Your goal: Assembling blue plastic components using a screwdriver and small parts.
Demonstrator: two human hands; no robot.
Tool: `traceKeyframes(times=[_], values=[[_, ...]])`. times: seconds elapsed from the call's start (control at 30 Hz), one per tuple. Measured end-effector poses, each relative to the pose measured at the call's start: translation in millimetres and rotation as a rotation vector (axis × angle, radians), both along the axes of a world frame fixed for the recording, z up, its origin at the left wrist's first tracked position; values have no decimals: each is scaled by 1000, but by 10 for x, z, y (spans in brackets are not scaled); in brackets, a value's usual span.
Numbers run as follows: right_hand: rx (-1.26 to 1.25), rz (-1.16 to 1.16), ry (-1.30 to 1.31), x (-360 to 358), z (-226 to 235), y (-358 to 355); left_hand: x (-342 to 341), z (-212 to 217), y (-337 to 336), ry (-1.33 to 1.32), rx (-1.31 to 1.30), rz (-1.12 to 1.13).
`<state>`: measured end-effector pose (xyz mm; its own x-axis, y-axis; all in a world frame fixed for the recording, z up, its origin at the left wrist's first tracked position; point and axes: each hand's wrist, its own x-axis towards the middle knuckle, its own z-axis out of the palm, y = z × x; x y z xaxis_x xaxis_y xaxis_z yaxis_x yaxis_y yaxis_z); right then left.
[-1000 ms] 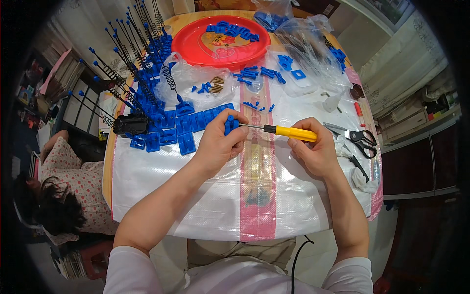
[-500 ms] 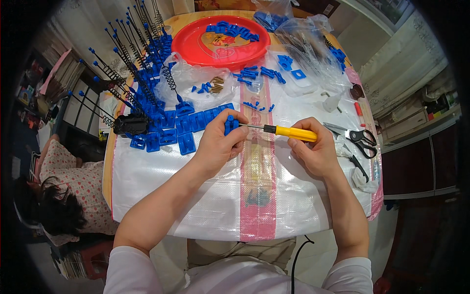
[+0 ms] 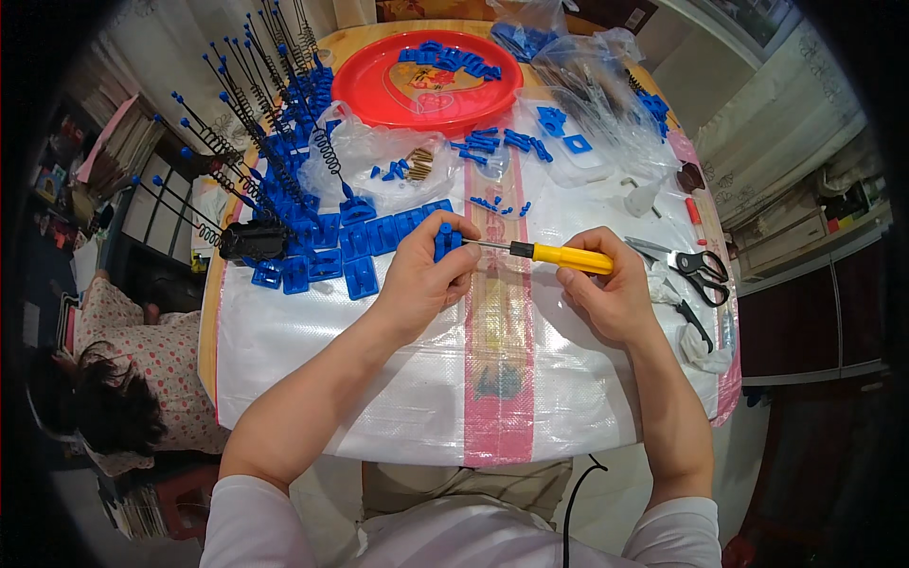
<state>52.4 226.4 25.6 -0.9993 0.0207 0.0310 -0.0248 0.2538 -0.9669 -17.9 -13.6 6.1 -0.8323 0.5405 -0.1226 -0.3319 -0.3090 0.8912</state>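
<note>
Between the thumb and fingers of my left hand (image 3: pixel 424 272) is a small blue plastic part (image 3: pixel 447 240), partly hidden by the fingers. My right hand (image 3: pixel 606 284) grips the yellow handle of a screwdriver (image 3: pixel 573 258), which lies nearly level and points left. Its metal shaft reaches the right side of the blue part; the tip is hidden at my left fingers. Just left of my left hand, rows of blue plastic bases (image 3: pixel 356 241) lie on the white woven sheet (image 3: pixel 379 398). Tiny blue pieces (image 3: pixel 502 205) are scattered beyond my hands.
A red tray (image 3: pixel 355 104) with blue parts stands at the back. Black springs with blue tips (image 3: pixel 246 99) rise at the left. Brass-coloured pieces (image 3: pixel 419 165) lie on clear plastic. Scissors (image 3: pixel 701 273) and a red marker (image 3: pixel 695 220) lie right. Beyond the left edge sits another person (image 3: pixel 151 379).
My hands, the screwdriver and the blue part stay in nearly the same place. The person at the left has shifted slightly.
</note>
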Motion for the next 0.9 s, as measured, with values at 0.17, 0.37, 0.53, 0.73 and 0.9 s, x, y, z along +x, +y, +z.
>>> traceKeyframes(times=[0.17,0.37,0.53,0.73,0.9], values=[[17,1,9,0,6,2,3,9,5,0,9,0],[-5,5,4,1,15,-10,-2,-10,-3,2,15,0],[-2,3,10,2,-1,0,3,-3,6,-5,21,2],[14,-5,10,2,3,-2,-1,3,-3,-7,22,-3],[6,2,9,4,4,-3,2,0,-3,-5,19,1]])
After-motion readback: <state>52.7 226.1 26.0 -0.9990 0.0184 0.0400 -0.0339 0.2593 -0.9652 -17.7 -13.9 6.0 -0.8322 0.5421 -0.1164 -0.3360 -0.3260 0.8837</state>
